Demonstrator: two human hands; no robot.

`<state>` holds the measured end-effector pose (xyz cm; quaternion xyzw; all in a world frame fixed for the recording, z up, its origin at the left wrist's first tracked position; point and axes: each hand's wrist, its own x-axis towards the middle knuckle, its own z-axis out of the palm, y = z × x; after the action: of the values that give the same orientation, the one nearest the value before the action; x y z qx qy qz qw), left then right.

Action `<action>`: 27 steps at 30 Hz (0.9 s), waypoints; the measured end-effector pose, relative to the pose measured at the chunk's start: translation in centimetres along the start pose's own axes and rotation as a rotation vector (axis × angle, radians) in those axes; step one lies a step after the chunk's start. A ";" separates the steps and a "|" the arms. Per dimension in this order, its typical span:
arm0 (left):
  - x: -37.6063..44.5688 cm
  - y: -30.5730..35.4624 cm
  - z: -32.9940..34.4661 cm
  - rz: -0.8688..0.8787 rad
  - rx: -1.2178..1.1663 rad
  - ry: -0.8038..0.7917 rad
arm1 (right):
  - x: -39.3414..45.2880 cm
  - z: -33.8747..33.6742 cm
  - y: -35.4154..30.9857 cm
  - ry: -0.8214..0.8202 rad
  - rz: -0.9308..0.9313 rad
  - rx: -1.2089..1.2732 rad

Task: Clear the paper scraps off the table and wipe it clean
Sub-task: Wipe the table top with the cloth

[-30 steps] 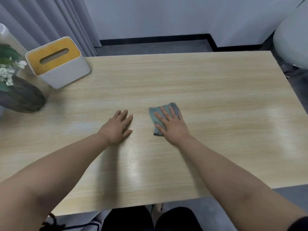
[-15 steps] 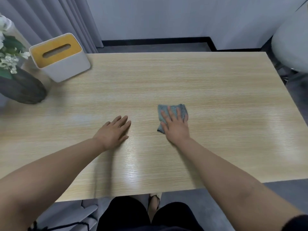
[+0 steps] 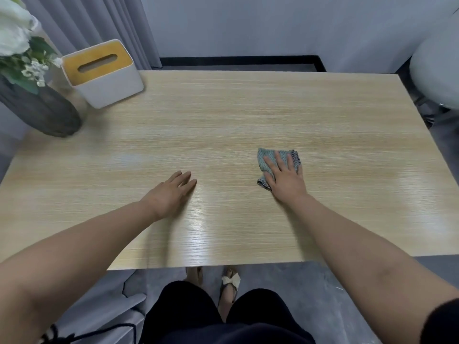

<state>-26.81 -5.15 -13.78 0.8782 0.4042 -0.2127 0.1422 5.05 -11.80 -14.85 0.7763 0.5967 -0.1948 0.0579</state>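
The right hand (image 3: 285, 180) lies flat over most of the grey cloth (image 3: 268, 157), so only the cloth's far edge and its 9 o'clock corner show. The bench (image 3: 248, 115) loses its 9 o'clock corner behind the dark vase (image 3: 42, 112), which the left edge cuts. The white flowers (image 3: 12, 33) run off the top left. A pale rounded seat (image 3: 434, 70) at 2 o'clock is cut by the right edge. Both forearms leave the bottom edge.
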 end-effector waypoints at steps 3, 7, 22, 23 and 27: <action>-0.1 0.2 0.3 -0.009 -0.027 -0.002 | -0.5 0.3 -2.0 0.004 0.020 -0.009; -0.3 0.0 0.5 0.007 -0.034 -0.003 | -3.2 1.9 -6.1 -0.001 -0.192 -0.073; -2.1 0.6 0.7 0.014 -0.045 -0.038 | -4.1 1.6 -1.5 0.002 0.065 0.017; -2.1 0.7 0.8 0.007 -0.051 -0.040 | -4.2 1.7 -1.9 0.001 0.064 0.013; -2.2 0.9 1.2 -0.003 -0.050 -0.026 | -5.5 2.8 -4.3 0.003 -0.042 -0.002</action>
<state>-27.74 -7.65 -13.67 0.8709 0.4089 -0.2140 0.1689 -0.82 -16.49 -14.76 0.7639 0.6131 -0.1943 0.0538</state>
